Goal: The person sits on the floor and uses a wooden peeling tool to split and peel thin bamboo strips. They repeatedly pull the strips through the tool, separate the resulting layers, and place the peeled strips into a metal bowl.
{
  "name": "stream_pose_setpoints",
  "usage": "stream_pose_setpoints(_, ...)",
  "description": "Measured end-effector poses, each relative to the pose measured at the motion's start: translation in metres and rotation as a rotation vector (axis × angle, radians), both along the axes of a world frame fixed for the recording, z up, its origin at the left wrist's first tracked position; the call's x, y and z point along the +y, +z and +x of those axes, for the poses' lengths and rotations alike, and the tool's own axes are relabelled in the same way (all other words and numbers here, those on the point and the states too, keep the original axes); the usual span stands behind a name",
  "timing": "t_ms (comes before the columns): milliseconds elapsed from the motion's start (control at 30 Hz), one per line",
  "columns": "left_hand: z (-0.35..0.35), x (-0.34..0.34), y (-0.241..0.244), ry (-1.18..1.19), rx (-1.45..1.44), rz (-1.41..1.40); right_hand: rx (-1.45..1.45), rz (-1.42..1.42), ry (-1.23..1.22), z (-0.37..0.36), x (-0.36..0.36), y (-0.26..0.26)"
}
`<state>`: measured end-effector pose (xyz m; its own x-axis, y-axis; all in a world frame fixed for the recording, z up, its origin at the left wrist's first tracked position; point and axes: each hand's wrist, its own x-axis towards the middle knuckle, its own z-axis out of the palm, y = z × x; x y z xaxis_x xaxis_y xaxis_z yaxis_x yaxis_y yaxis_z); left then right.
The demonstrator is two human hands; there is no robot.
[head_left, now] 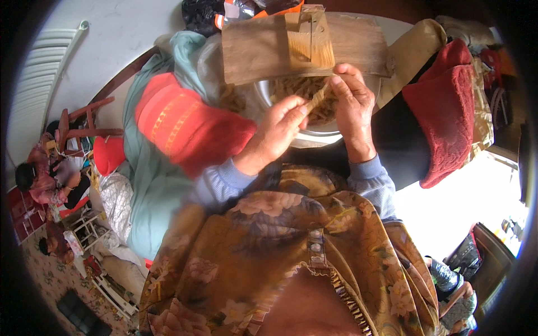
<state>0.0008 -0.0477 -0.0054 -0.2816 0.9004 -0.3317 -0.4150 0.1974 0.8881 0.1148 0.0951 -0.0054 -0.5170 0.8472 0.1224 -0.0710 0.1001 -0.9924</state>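
Between my two hands stretches a thin tan strip of plant-like material (318, 98); I cannot tell exactly what it is. My left hand (277, 126) pinches its lower end between thumb and fingers. At the upper end, my right hand (354, 98) grips it with thumb and forefinger. Beneath both hands sits a metal basin (321, 137) filled with many brownish strips (290, 87), partly hidden by my hands and a board. That wooden board (256, 50) lies across the far side of the basin. A lighter wooden block (312, 42) with a dark narrow slit or blade stands on it.
Red cloths (189, 122) (441, 122) cover both sides of my lap. Teal fabric (153, 201) drapes at left. Clear plastic (212, 63) lies left of the board, a black bag (201, 19) behind. People (50, 176) (456, 294) are at far left and lower right.
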Motion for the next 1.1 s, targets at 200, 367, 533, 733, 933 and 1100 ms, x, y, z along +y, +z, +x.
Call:
stream_pose_setpoints(200,-0.016,0.007,0.011,0.111,1.311,0.304,-0.068,-0.025,0.119,0.015,0.022,0.03)
stream_pose_setpoints(367,-0.018,0.021,0.025,-0.009,1.305,0.337,-0.439,0.138,0.6,0.01,0.037,0.054)
stream_pose_setpoints(533,-0.033,0.029,0.026,-0.179,0.703,0.187,-0.5,-0.102,0.849,0.007,0.052,0.059)
stream_pose_setpoints(733,-0.049,0.042,0.021,-0.209,0.351,0.217,-0.427,0.098,0.735,0.01,0.061,0.057)
stream_pose_setpoints(933,-0.088,0.071,0.027,-0.158,0.353,0.087,-0.393,0.131,0.346,-0.012,0.071,0.04)
stream_pose_setpoints(1100,-0.1,0.09,0.015,-0.129,0.354,0.141,-0.433,0.195,0.256,-0.029,0.086,0.014)
